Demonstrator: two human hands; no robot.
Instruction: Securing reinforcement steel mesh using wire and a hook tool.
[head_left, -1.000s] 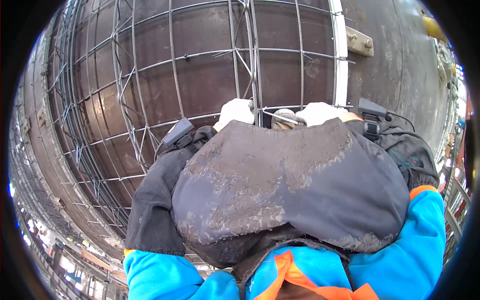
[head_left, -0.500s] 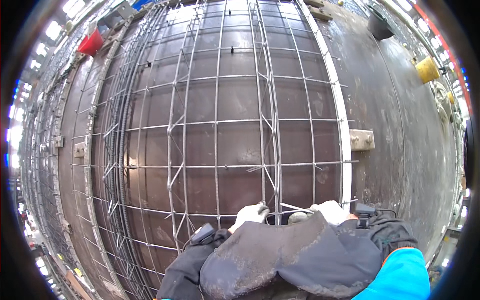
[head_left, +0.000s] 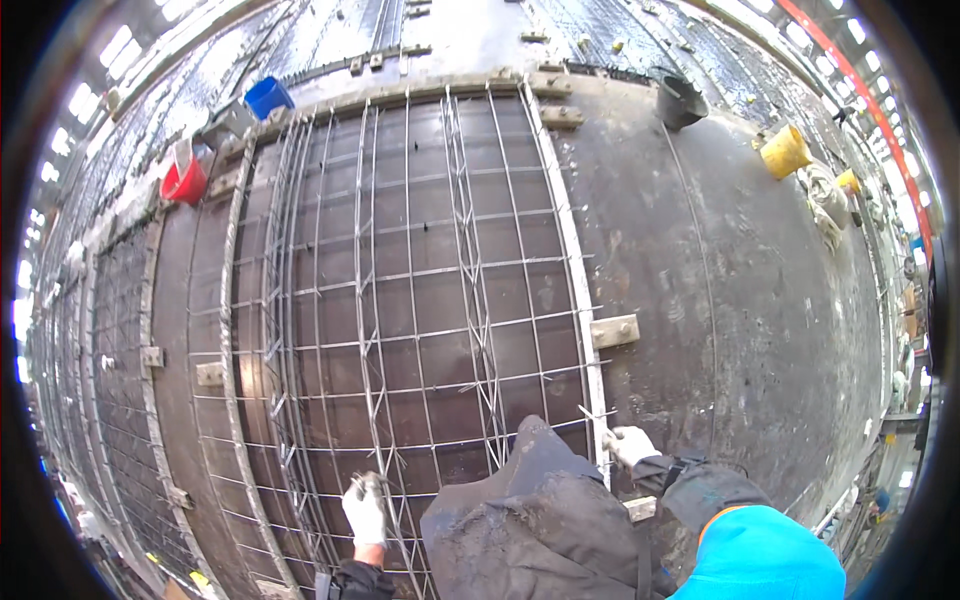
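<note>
A steel reinforcing mesh (head_left: 418, 338) with lattice girders lies over a brown metal bed. My left hand (head_left: 363, 512), in a white glove with grey fingertips, is closed above a girder (head_left: 378, 405) at the lower middle. Thin wisps show at its fingertips, too small to name. My right hand (head_left: 632, 445), also gloved in white, is at the pale side rail (head_left: 566, 245), beside the bar ends. Its fingers look curled, and what they hold, if anything, is hidden. Dark, stained clothing (head_left: 530, 500) covers the mesh between my hands.
Red (head_left: 184, 182) and blue buckets (head_left: 267, 97) stand at the far left, a black bucket (head_left: 682, 102) and a yellow bucket (head_left: 786, 152) at the far right. Blocks such as this one (head_left: 614, 331) sit against the rail. Smooth metal surface (head_left: 750, 300) stretches to the right.
My hands were close together at a girder; now they are wide apart, the left over another girder, the right at the rail. The view has shifted, showing more of the far end.
</note>
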